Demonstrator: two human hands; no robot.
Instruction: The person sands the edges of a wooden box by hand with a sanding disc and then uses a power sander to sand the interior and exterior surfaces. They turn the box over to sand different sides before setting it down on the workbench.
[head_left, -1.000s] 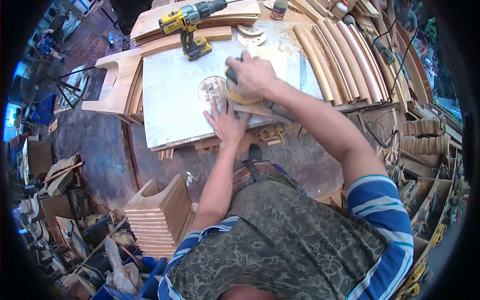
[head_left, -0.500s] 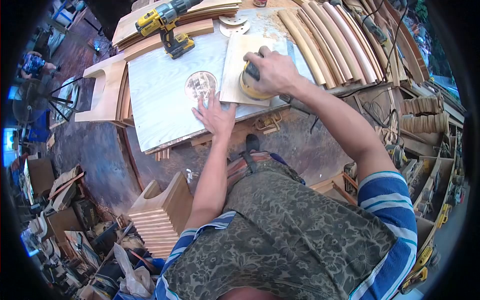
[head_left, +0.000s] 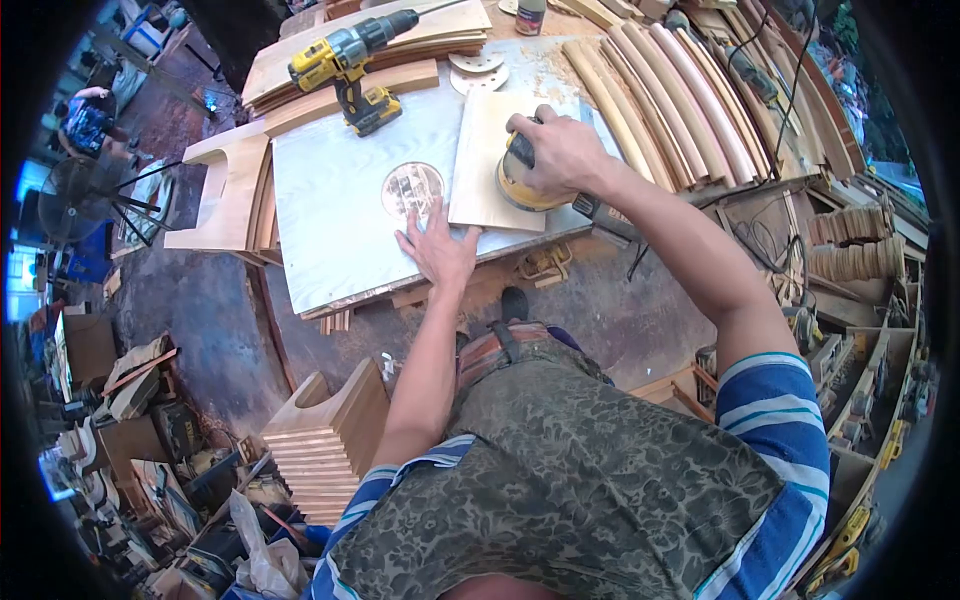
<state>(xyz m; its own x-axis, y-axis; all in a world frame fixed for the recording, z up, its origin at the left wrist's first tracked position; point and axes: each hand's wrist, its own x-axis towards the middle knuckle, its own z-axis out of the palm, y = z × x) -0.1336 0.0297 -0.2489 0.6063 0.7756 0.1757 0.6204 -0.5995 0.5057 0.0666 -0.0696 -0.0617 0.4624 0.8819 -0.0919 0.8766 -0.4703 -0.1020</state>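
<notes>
My right hand (head_left: 568,158) is wrapped over the top of a yellow and black sander (head_left: 520,188). The sander sits on the right part of a flat pale wooden board (head_left: 482,165). My left hand (head_left: 442,250) lies with fingers spread on the white worktop (head_left: 325,225), its thumb by the board's near left corner. Just beyond those fingertips is a round patterned patch (head_left: 412,188) in the worktop. My right hand hides part of the sander, and its sanding face is out of sight against the board.
A yellow cordless drill (head_left: 352,75) stands at the back left, near perforated sanding discs (head_left: 480,80). Curved wooden strips (head_left: 665,105) lie to the right. Cut wooden panels (head_left: 325,430) are stacked low on the left. A person (head_left: 90,125) and a fan (head_left: 78,195) are far left.
The whole view has shifted, so the bench appears slightly lower and further right. The sander stays on about the same part of the board, and my left hand keeps its place.
</notes>
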